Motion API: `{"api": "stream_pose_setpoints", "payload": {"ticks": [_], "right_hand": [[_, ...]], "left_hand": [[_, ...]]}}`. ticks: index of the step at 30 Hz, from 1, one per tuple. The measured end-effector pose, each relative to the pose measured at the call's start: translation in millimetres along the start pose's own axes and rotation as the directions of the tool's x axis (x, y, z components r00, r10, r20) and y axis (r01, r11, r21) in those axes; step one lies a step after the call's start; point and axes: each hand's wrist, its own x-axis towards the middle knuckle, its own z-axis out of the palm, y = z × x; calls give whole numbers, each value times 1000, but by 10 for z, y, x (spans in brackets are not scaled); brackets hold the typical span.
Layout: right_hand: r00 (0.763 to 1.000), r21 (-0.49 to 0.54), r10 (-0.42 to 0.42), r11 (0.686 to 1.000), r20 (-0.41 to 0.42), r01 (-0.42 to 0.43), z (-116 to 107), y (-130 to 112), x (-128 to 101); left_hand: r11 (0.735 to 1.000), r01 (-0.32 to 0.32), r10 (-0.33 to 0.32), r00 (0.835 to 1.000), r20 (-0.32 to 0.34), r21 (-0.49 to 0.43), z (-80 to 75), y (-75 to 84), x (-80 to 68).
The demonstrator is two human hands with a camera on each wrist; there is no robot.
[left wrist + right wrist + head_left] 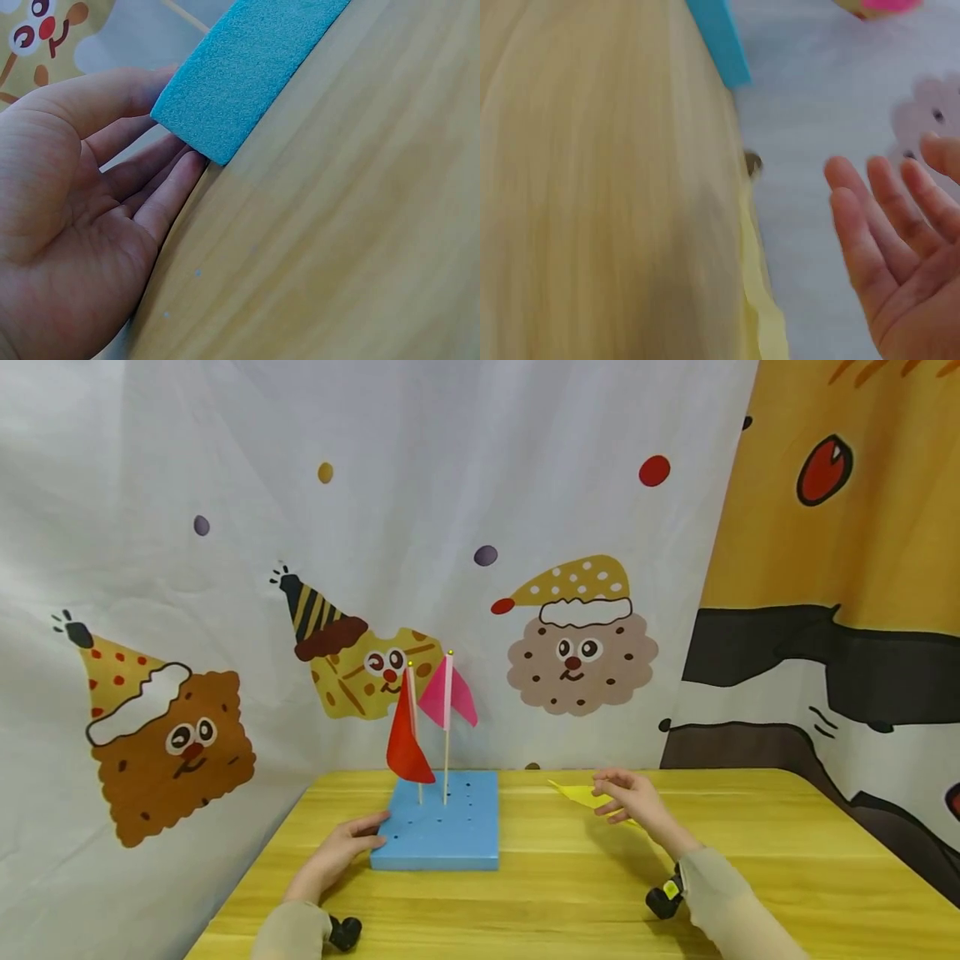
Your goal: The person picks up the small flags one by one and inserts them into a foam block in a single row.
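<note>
A yellow table [750,860] carries a blue foam block [438,827] near its far-left edge; red flag [407,739] and pink flag [450,697] stand upright in it; the left hand [341,852], fingers straight, braces the block's left side, seemingly steadying it; the right hand [633,797], fingers relaxed, hovers over a yellow flag [573,792] lying towards the far edge.

Two flags standing in one blue foam block [438,835]: one red flag [406,739] at 11 o'clock, one pink flag [448,695] at 12. One yellow flag [576,793] lying flat at 3 o'clock. One wooden table [750,868]. Two hands: left hand [347,843], right hand [632,795].
</note>
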Motion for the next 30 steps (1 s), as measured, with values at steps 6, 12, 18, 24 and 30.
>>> {"api": "stream_pose_setpoints", "payload": {"ticks": [6,12,18,24,30], "right_hand": [[998,-20,60,998,11,-60,-448,107,-196],[995,-6,105,994,-2,-105,-758,259,-398],[991,-10,132,991,19,-132,-956,360,-491],[983,-48,181,983,43,-179,-1016,394,-484],[963,-125,263,959,55,-255,-997,389,-524]], "left_hand": [[1000,-5,5,1000,8,-9,20,14,26],[1000,-15,15,999,36,-15,57,17,48],[1000,-19,19,999,40,-8,72,11,49],[1000,-2,2,1000,4,6,29,0,28],[1000,12,-12,1000,6,21,3,15,-3]]}}
